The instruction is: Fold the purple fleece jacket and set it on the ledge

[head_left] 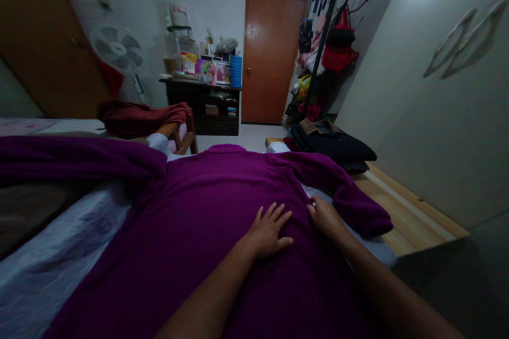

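Note:
A long-sleeved purple sweater (pixel 207 212) lies spread out, its neckline at the far side and a sleeve stretched to each side. Flat on its middle, right of centre, rests my left hand (pixel 267 234) with the fingers spread. My right hand (pixel 326 221) is at the sweater's right side edge, just below the sleeve, with thumb and fingers closed on the fabric there. The right sleeve bends down toward the wooden board. Under the sweater a pale patterned bed cover (pixel 75 259) shows at the left.
Folded dark clothes (pixel 332 143) are stacked at the right, beside a light wooden board (pixel 413 212). A reddish-brown cloth (pixel 147 119) drapes over a wooden frame. Farther back stand a fan (pixel 119 48), a dark cabinet (pixel 178 95) and a door (pixel 270 47); a pale wardrobe (pixel 433 116) borders the right.

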`<state>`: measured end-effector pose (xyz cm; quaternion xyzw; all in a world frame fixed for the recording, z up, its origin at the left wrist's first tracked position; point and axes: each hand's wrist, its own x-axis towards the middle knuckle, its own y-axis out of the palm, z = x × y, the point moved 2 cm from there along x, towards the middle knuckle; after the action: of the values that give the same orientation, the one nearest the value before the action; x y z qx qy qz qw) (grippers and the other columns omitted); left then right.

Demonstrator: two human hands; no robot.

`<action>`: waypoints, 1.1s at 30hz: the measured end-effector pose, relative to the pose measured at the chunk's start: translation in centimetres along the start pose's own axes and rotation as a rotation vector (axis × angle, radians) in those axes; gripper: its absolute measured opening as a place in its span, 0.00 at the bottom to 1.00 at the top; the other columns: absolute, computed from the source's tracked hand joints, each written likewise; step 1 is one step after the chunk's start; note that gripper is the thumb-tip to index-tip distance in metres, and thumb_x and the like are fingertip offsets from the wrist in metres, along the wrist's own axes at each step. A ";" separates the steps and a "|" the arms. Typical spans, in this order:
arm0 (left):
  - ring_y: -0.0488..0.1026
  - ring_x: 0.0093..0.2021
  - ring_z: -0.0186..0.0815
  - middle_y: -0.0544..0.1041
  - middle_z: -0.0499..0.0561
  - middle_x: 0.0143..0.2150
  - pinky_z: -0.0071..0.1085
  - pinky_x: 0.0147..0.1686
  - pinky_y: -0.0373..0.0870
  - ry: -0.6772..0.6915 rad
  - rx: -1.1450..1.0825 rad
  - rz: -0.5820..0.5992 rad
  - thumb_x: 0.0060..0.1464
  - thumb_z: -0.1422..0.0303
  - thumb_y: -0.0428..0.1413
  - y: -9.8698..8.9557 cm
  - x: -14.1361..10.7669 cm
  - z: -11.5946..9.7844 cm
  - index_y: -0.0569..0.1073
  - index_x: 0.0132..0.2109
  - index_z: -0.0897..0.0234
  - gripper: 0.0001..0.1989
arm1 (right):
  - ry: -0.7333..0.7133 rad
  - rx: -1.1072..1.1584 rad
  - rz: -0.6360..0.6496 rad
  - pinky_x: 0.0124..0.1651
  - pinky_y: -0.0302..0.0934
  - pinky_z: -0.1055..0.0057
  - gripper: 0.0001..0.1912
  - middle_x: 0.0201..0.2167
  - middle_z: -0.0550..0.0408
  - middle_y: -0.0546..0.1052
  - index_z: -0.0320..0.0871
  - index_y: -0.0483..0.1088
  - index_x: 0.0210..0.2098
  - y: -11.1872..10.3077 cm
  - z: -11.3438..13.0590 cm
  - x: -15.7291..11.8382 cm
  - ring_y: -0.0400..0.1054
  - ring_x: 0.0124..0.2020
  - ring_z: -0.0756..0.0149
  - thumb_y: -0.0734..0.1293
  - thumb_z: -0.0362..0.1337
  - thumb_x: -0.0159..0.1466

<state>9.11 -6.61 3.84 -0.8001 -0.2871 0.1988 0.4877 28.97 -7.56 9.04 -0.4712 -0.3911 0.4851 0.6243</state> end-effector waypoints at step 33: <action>0.65 0.49 0.40 0.69 0.52 0.48 0.36 0.48 0.64 -0.016 0.029 -0.218 0.59 0.68 0.52 -0.8 0.1 0.1 0.68 0.41 0.60 0.03 | 0.025 -0.038 0.022 0.40 0.58 0.71 0.15 0.38 0.42 0.79 0.37 0.76 0.37 1.0 3.6 9.3 0.73 0.40 0.58 0.61 0.40 0.63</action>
<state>8.89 -6.17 4.46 -0.7553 -0.3735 0.1549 0.5158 27.37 2.34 9.29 -0.4934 -0.3872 0.4784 0.6146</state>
